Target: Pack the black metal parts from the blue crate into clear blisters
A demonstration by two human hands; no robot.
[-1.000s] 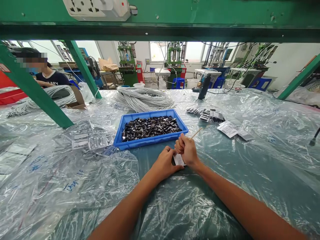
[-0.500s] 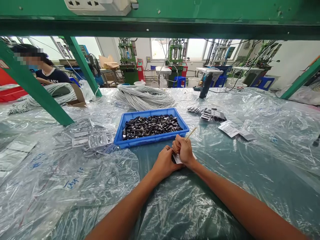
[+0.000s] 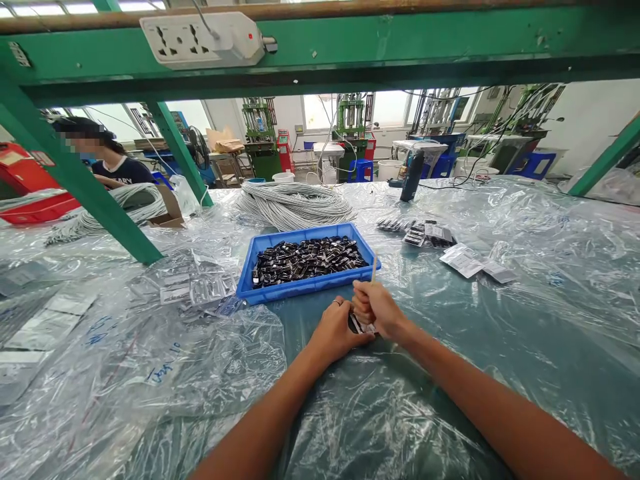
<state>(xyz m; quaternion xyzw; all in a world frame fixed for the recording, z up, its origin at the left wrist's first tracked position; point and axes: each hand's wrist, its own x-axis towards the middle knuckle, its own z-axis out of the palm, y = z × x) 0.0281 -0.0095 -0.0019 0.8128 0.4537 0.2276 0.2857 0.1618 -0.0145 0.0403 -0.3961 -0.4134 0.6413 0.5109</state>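
First, small packet (image 3: 369, 328): partly hidden, on the plastic-covered counter (image 3: 450, 353), nearer than the blue tray (image 3: 300, 291).
Left hand (image 3: 334, 331): grip half-curled, thumb and fingers holding the packet.
Right hand (image 3: 377, 309): grip closed in a fist around a thin pale stick (image 3: 375, 267).
Blue tray: heaped with black pieces (image 3: 310, 259).
Cable coil (image 3: 295, 205): behind the tray.

Your counter (image 3: 500, 327) wears crinkled clear plastic sheeting (image 3: 215, 417). On that sit a blue tray (image 3: 300, 289), a grey cable coil (image 3: 295, 205) behind it, flat packets (image 3: 461, 260) rightward, and a small, mostly hidden piece (image 3: 369, 327) nearer you.
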